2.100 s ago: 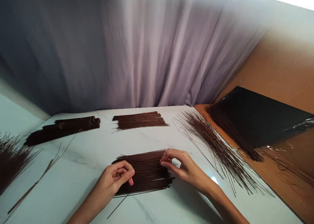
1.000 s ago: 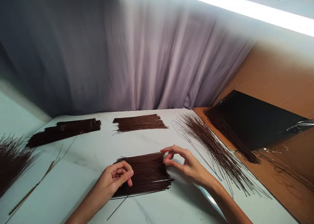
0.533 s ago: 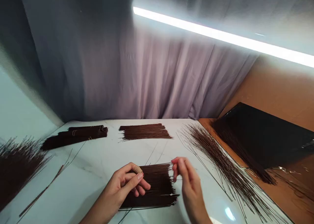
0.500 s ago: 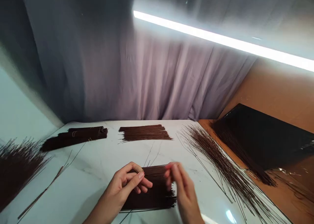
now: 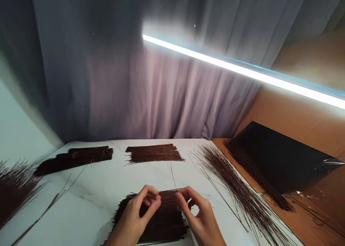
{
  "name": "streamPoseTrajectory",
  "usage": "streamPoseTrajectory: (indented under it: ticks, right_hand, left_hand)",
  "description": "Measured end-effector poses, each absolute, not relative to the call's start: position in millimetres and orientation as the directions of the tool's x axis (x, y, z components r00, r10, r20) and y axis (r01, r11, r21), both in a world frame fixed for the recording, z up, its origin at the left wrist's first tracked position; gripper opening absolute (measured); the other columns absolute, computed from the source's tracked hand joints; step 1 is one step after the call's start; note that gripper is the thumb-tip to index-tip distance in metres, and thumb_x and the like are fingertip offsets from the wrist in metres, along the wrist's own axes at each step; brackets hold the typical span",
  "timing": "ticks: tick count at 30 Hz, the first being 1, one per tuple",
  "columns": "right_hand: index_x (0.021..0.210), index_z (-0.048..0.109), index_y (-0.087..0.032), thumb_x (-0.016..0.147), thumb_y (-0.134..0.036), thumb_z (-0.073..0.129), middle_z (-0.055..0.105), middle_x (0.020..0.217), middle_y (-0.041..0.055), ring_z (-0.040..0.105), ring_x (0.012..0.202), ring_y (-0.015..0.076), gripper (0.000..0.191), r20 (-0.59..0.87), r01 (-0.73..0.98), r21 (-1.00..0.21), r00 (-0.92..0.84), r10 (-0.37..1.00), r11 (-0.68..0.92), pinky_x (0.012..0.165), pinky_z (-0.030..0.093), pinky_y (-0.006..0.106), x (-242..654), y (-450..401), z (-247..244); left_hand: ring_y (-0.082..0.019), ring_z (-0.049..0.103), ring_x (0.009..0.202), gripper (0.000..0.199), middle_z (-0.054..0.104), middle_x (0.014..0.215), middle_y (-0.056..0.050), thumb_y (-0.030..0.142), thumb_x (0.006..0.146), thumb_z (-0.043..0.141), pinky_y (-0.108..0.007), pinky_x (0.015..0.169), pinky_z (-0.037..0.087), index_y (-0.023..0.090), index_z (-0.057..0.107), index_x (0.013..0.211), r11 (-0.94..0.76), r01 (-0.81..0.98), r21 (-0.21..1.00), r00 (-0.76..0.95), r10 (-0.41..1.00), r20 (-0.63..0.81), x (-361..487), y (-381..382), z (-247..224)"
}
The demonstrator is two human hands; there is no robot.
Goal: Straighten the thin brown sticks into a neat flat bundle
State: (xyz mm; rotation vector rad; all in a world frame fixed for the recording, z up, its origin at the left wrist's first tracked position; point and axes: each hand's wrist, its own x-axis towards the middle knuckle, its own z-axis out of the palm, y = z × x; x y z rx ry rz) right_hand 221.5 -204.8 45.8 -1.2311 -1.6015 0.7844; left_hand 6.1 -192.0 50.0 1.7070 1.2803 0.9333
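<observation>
Where the left hand (image 5: 135,213) is: over the left part of the near bundle, thumb and forefinger brought together; I cannot tell whether anything lies between them.
Right hand (image 5: 201,214): fingertips closed, it appears, on a thin brown strand (image 5: 173,174) running away from them; a fingertip pinch would suit so fine a piece.
Near bundle: flat, dark brown mat of wiry strands (image 5: 161,222), lying crosswise on the white marbled desk (image 5: 88,212) beneath both hands, probably so its ends stay within reach.
Far bundle: smaller reddish-brown flat bundle (image 5: 153,153) beyond, also crosswise, perhaps set apart to keep the two from mixing.
Far left: dark brown rolled bundles (image 5: 88,155) with pale ties, which likely stop them spreading.
Right: long, loose brown strands (image 5: 237,185) fanned diagonally, seemingly untied for easy picking, beside a glossy black sheet (image 5: 280,154).
</observation>
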Motion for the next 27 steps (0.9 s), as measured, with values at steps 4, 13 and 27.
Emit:
streamPoseTrajectory:
  ticks: [4,13,27]
  right_hand:
    - [0.086,0.064,-0.022,0.103,-0.049,0.048,0.065,0.077,0.0024,0.061,0.072,0.0181,0.036,0.327,0.507,-0.801,-0.074,0.942,0.318,0.066,0.046,0.028,246,-197,52]
    - [0.092,0.067,-0.027,0.095,-0.058,0.045,0.066,0.083,0.0033,0.063,0.069,0.0209,0.038,0.444,0.915,-0.404,0.171,0.88,0.026,0.061,0.045,0.031,357,-200,48]
    - [0.099,0.063,-0.024,0.095,-0.067,0.032,0.068,0.093,0.0125,0.065,0.085,0.0345,0.053,0.614,0.975,-0.124,0.222,0.758,-0.185,0.057,0.046,0.041,425,-213,21]
  left_hand:
    - [-0.029,0.072,0.087,0.021,0.076,0.092,-0.003,0.035,0.082,0.077,-0.037,0.085,0.056,0.031,0.071,0.102,-0.383,0.661,0.645,0.321,0.922,0.218,-30,-205,17]
    - [-0.017,0.071,0.074,0.021,0.072,0.083,0.003,0.025,0.104,0.045,-0.025,0.074,0.061,0.028,0.065,0.096,-0.618,0.668,0.415,0.478,0.783,0.398,-34,-212,20]
    - [-0.023,0.073,0.107,0.056,0.074,0.122,-0.003,-0.001,0.091,0.034,-0.036,0.096,0.061,0.027,0.049,0.138,-0.659,0.727,0.19,0.504,0.701,0.504,-40,-213,-1]
